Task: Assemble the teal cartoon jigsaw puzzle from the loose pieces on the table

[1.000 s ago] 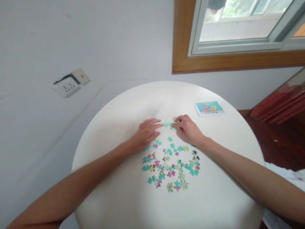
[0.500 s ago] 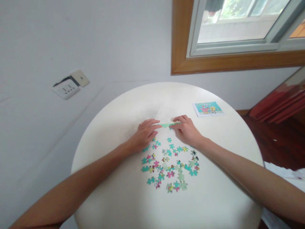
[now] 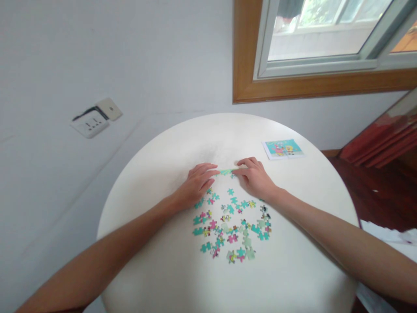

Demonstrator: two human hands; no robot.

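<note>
On the round white table (image 3: 156, 269) my left hand (image 3: 195, 184) and my right hand (image 3: 256, 177) lie flat, fingertips facing each other. Between them sits a short green strip of joined puzzle pieces (image 3: 227, 172), and both hands' fingertips press on its ends. A scatter of loose puzzle pieces (image 3: 233, 227), teal, pink and yellow, spreads just in front of my hands toward me. One single teal piece (image 3: 231, 191) lies right below the strip.
A small cartoon reference picture (image 3: 282, 148) lies at the table's far right. The wall behind carries a socket plate (image 3: 91, 120) on the left and a wood-framed window (image 3: 312, 82) on the right. Red fabric (image 3: 384, 139) and dark floor are on the right.
The hands have stayed on the green strip, fingertips closing in slightly. The view has shifted a little; nothing else moved.
</note>
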